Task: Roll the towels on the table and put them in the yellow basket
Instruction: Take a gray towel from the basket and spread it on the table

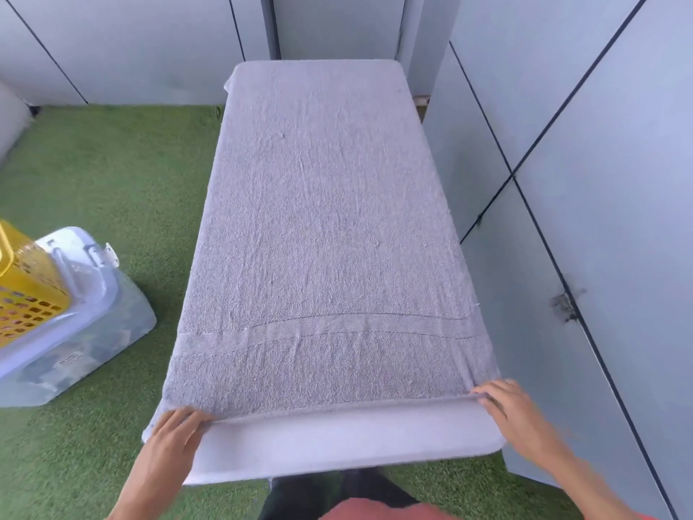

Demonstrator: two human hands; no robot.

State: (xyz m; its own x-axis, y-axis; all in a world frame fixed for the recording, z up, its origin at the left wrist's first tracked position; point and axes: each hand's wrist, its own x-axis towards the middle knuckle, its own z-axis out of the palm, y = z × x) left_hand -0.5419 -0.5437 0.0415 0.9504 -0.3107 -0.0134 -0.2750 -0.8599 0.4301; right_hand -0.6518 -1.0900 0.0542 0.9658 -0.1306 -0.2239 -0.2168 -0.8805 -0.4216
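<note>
Head camera looks down over a narrow table, and we sweep from the left. At the far left edge sits the yellow basket (26, 283), its perforated wall showing, perched on top of a clear plastic storage bin (86, 324) with a pale lid, the bin standing on green artificial turf (112, 174). Basket and table are well apart, with turf between them.

Next, the left hand (176, 433) at the near left corner of the table: fingers curled, pinching the near hem of the grey towel (326, 227). That towel lies spread flat along almost the whole tabletop, its woven band running across near the person, its far end reaching the far edge. No roll formed yet; only the near hem is lifted slightly into a thin ridge between the two hands. Below that ridge a bare strip of the white table (337, 444) shows.

Across to the right hand (510, 407) at the near right corner: fingers curled too, gripping the same hem, a little blurred. Right of the table stand grey wall panels (581, 182) with dark seams, close beside the table's edge. At the bottom centre, dark trousers and a coral garment of the person peek in.
</note>
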